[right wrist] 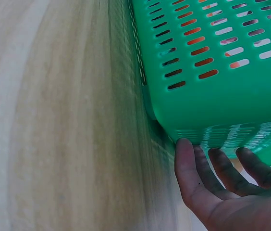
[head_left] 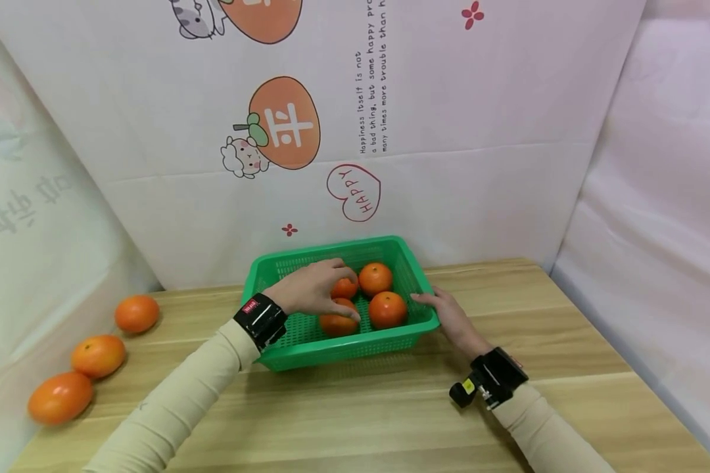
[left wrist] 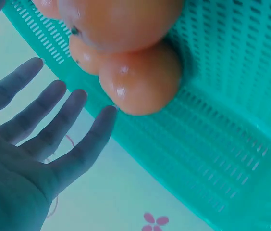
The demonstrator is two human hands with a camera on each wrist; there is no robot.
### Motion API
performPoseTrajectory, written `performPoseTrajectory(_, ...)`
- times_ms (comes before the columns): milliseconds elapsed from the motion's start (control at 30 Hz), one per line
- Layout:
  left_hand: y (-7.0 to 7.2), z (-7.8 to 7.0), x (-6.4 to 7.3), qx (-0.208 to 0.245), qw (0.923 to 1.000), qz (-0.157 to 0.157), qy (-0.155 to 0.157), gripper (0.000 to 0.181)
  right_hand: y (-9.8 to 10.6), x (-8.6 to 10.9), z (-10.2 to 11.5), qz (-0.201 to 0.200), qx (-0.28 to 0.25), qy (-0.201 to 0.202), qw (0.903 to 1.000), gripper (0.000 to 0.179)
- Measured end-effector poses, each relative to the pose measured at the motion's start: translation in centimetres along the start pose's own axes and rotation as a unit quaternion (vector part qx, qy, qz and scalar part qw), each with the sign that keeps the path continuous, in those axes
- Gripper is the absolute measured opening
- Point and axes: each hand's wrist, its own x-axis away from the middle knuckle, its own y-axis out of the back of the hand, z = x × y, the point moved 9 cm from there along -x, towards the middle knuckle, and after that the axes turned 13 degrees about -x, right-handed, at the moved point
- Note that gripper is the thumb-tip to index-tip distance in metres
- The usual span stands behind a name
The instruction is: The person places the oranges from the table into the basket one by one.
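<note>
A green plastic basket point(head_left: 337, 355) stands on the wooden table with several oranges inside, among them a front right orange point(head_left: 388, 310) and a back orange point(head_left: 375, 279). My left hand point(head_left: 313, 289) reaches over the basket, above a front orange point(head_left: 337, 323) that it partly covers. In the left wrist view its fingers point(left wrist: 73, 115) are spread and hold nothing, close to an orange point(left wrist: 140, 82). At the basket's right end, my right hand point(head_left: 452, 318) holds the side, thumb over the rim. The right wrist view shows its fingertips point(right wrist: 183, 147) against the outer wall.
Three more oranges lie in a row at the table's left: a far orange point(head_left: 137, 313), a middle orange point(head_left: 98, 356) and a near orange point(head_left: 61, 398). A printed white cloth point(head_left: 449, 197) hangs right behind the basket, with cloth on both sides too.
</note>
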Motion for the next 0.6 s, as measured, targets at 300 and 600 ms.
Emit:
performPoseTrajectory(300,2.8,1.6,0.4,-0.060,0.9953,-0.075,0.013,0.054,-0.1,0.0,0.1,-0.004,-0.004,-0.006,1.0000,0.066)
performPoseTrajectory(600,5.7,4.1,1.3,-0.118,0.9831,-0.138,0.023,0.037,-0.3,0.0,0.1,0.005,-0.017,-0.002,0.9998,0.065)
